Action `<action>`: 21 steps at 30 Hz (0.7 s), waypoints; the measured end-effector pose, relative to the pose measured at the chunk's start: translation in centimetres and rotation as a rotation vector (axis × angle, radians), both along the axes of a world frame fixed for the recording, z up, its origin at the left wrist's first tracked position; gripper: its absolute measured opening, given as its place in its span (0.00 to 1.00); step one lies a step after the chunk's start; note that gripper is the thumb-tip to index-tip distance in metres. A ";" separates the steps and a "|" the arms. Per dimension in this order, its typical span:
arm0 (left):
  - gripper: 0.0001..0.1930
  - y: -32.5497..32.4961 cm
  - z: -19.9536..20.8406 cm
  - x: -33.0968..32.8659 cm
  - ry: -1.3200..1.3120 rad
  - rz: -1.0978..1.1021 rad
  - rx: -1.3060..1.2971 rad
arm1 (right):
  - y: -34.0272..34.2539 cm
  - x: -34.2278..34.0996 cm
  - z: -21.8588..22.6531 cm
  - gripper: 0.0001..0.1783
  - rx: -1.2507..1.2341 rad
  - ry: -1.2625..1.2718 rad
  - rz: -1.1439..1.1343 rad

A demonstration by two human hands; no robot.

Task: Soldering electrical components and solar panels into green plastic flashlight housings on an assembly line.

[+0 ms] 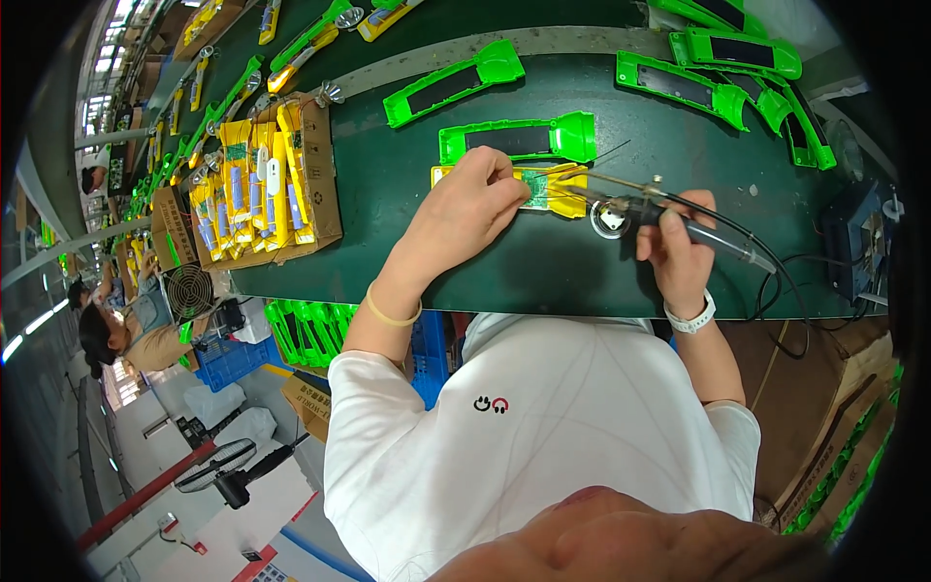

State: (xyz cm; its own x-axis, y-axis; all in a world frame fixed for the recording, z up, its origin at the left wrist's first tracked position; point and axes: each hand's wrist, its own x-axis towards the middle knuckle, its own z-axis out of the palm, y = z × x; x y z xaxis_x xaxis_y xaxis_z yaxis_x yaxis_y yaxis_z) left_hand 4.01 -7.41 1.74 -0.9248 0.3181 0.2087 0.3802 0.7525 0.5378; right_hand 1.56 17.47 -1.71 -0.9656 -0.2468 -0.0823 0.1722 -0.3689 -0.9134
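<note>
On the green bench in front of me lies a yellow plastic casing (567, 202) with a small green circuit board (534, 184) in it. My left hand (456, 213) rests over its left part, thumb and fingertips pinched together at the board; what they pinch is too small to make out. My right hand (681, 254) is closed around a soldering iron (648, 211) with a thin metal guide tube and black cable, its front end pointing left toward the board. A round lamp reflector (609, 223) sits just right of the casing, beneath the iron. Directly behind lies a green shell (576, 138).
Left stands a cardboard box (324, 170) full of yellow casings. Another green shell (499, 66) lies farther back; several are piled at the far right (737, 53). A blue device (846, 242) with cables stands at the right edge. A co-worker (145, 339) works at far left.
</note>
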 end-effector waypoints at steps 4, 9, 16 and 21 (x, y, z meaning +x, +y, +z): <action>0.07 0.0 0.3 0.1 0.022 -0.013 -0.020 | 1.3 -0.6 0.1 0.10 -0.010 0.051 -0.143; 0.07 0.4 1.3 -1.0 -0.089 -0.041 0.072 | 2.3 -1.7 1.6 0.10 -0.038 0.093 -0.291; 0.06 4.1 -1.2 -4.4 0.243 0.118 0.036 | 1.4 -4.4 3.4 0.10 -0.022 0.170 -0.185; 0.06 3.7 -0.8 -2.6 -0.037 0.330 0.257 | 0.7 -5.8 3.3 0.11 -0.029 0.149 -0.122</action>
State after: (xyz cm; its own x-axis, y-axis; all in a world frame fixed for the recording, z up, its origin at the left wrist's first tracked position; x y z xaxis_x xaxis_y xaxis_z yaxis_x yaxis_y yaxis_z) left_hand 1.42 -3.71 0.97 -0.9767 -0.0542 0.2076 0.1185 0.6703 0.7325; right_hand -4.20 18.19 1.55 -0.9894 -0.1275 0.0691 -0.0116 -0.4052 -0.9141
